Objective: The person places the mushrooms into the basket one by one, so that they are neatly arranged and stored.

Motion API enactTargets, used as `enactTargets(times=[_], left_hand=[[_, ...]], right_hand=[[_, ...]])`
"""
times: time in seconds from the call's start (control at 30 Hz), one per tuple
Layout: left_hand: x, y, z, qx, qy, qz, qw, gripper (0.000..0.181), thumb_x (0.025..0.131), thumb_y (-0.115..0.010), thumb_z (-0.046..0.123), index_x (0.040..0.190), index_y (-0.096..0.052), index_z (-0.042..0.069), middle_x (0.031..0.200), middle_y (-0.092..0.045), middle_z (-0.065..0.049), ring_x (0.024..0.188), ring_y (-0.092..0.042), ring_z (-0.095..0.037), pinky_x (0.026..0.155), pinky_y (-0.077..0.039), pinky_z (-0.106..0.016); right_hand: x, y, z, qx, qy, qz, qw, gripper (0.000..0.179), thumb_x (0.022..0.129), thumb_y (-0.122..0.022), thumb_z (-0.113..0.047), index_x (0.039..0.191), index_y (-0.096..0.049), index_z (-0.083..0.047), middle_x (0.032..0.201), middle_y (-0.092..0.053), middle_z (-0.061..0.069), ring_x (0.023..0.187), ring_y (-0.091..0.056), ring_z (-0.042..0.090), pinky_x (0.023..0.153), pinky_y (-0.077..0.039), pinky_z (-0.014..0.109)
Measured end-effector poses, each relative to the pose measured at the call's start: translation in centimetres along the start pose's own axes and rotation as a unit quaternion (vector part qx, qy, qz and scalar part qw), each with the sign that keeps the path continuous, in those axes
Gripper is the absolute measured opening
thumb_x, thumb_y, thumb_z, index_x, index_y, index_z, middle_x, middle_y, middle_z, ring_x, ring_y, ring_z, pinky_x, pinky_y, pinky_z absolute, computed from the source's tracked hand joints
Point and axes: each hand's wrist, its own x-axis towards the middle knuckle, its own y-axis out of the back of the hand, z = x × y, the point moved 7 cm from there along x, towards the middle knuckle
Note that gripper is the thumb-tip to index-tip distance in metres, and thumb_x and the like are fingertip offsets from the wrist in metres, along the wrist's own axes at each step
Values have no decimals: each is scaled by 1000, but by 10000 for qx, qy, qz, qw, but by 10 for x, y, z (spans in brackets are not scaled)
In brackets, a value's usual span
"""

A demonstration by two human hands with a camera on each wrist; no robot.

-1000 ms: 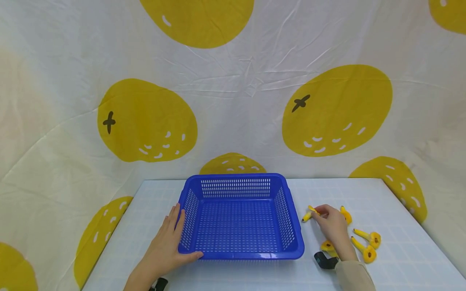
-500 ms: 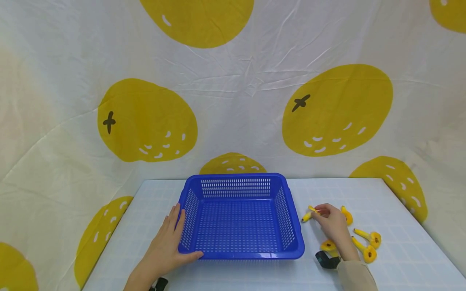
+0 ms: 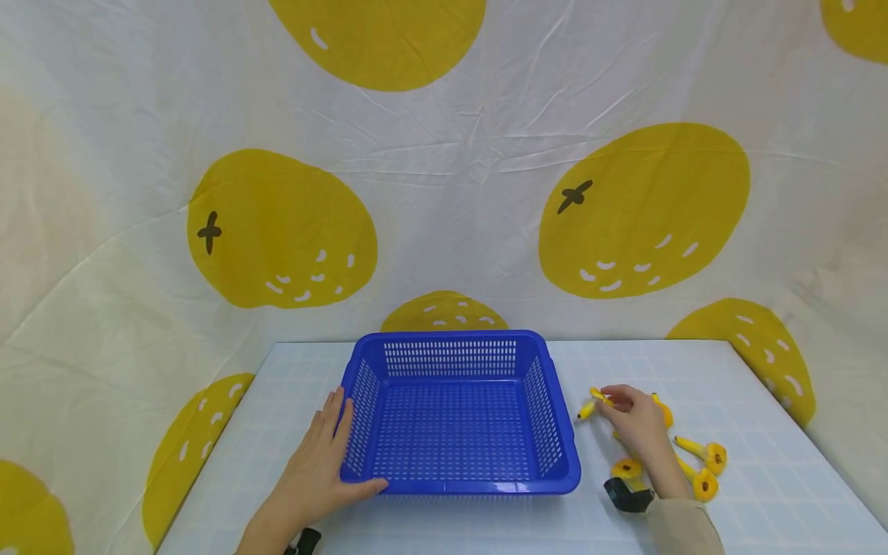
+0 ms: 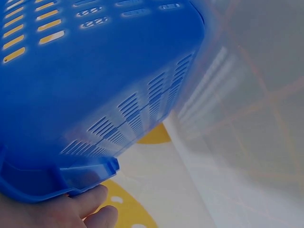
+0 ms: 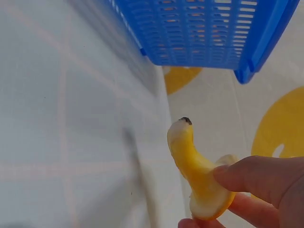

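Observation:
Pinched between the thumb and fingers of my right hand [image 3: 637, 422] is a yellow mushroom [image 5: 192, 166] with a dark-tipped curved stem. In the right wrist view it is raised off the tabletop, and the fingers partly hide its cap. My left hand [image 3: 317, 455] rests against the front left corner of a blue plastic basket [image 3: 444, 489], fingers straight along the side and thumb on the front rim. The left wrist view shows its fingertips [image 4: 102, 216] by the rim. Nothing lies inside the slotted basket.
Several more yellow mushrooms [image 3: 704, 486] lie on the checked tabletop [image 3: 770, 493] around the right forearm, some partly hidden by it. A black wrist device [image 3: 627, 496] sits at the right wrist. Behind the table hangs a white cloth [image 3: 458, 208] printed with yellow fruit.
The right hand has shifted slightly up and to the right with the mushroom in its grip. The left hand and the basket have stayed put.

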Motion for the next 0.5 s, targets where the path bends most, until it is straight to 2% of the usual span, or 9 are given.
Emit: enactTargets(times=[0.07,0.27,0.5], left_hand=[[0,0,0,-1,-11,4,10000,127,70,-71,75,156,-18,-2,165,0,-19,151,-2,-38,117,-15,-60],[0,1,1,-78,-20,16,10000,127,71,-71,74,157,-17,-2,165,1,-18,151,-1,-38,119,-11,-56],[-2,1,1,-125,-126,138,9997,127,71,-67,78,156,-19,-2,165,-1,-19,151,-1,-36,120,-9,-53]], right_hand=[[-1,1,-2,0,66,26,10000,41,96,-66,-29,126,-62,-1,123,-59,27,107,-57,40,81,-57,43],[-3,6,-7,-6,128,94,9999,42,95,-67,-30,127,-62,-3,122,-59,25,105,-56,37,74,-55,35],[-5,11,-10,18,112,297,9995,41,95,-67,-31,127,-63,-5,124,-59,23,109,-55,38,82,-57,46]])
